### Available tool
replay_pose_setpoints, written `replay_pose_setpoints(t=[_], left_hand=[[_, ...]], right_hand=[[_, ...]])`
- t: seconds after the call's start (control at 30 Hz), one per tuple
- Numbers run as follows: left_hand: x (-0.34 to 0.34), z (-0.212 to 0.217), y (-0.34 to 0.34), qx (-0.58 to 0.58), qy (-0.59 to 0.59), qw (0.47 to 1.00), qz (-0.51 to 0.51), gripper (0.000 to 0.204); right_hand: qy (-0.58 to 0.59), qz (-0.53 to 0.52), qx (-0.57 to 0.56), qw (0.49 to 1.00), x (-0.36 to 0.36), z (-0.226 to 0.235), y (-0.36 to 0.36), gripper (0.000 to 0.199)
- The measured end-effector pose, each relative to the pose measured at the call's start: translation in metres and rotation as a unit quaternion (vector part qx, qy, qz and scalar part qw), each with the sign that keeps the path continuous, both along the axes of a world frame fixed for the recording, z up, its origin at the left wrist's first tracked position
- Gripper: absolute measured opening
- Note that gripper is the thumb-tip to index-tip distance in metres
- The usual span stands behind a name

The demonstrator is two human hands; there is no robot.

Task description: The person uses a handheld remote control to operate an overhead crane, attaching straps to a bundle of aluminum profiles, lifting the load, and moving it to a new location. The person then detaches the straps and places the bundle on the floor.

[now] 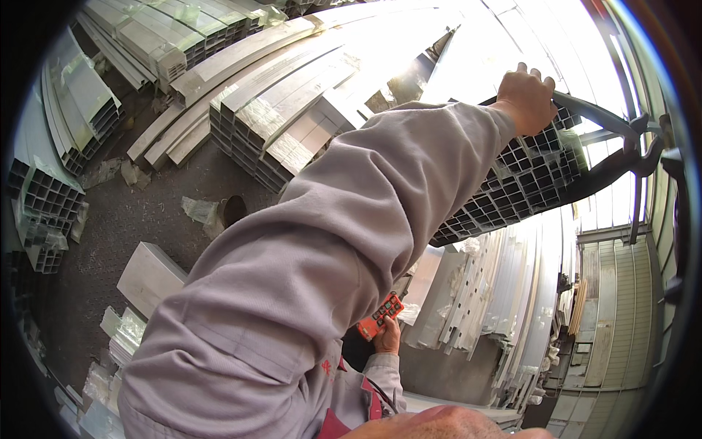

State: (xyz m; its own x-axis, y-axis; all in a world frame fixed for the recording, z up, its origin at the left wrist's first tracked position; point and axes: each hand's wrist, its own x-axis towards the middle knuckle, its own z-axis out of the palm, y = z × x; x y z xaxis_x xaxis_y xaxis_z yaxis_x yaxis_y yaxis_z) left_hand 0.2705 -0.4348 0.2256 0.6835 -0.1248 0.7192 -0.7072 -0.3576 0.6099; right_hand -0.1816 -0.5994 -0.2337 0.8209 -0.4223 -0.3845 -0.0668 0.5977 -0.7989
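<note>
My left arm, in a grey sleeve, reaches across the view to the upper right. There my left hand [525, 101] is closed, fingers curled, at a black lifting sling [596, 113] on the upper edge of a bundle of square metal tubes [523, 172]. The open tube ends face me, and the sling runs around the bundle to a dark hook-like fitting [643, 150] on the right. Lower down, my right hand [388, 335] is wrapped round an orange remote control [380, 318] with dark buttons. My left sleeve hides part of the bundle.
Stacks of rectangular metal tubes [252, 143] lie on the dark floor [175, 190] at left and centre. More wrapped tubes [47, 186] sit at the far left. Long pale profiles [504, 293] stand at lower right, near a panelled wall [621, 314].
</note>
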Motion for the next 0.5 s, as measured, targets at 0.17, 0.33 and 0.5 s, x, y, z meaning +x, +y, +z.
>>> replay_pose_setpoints(t=[0.17,0.33,0.5], left_hand=[[-0.008,0.000,0.010,-0.014,-0.006,0.999,0.031,0.034],[-0.019,0.002,0.024,-0.038,-0.025,0.996,0.074,0.032],[-0.032,0.005,0.043,-0.057,-0.024,0.995,0.083,0.030]], right_hand=[[-0.006,-0.018,0.036,0.999,-0.002,0.002,0.004,0.038],[-0.019,-0.014,0.033,0.999,0.005,0.002,0.007,0.035],[-0.003,0.007,0.045,0.999,0.001,-0.002,0.006,0.033]])
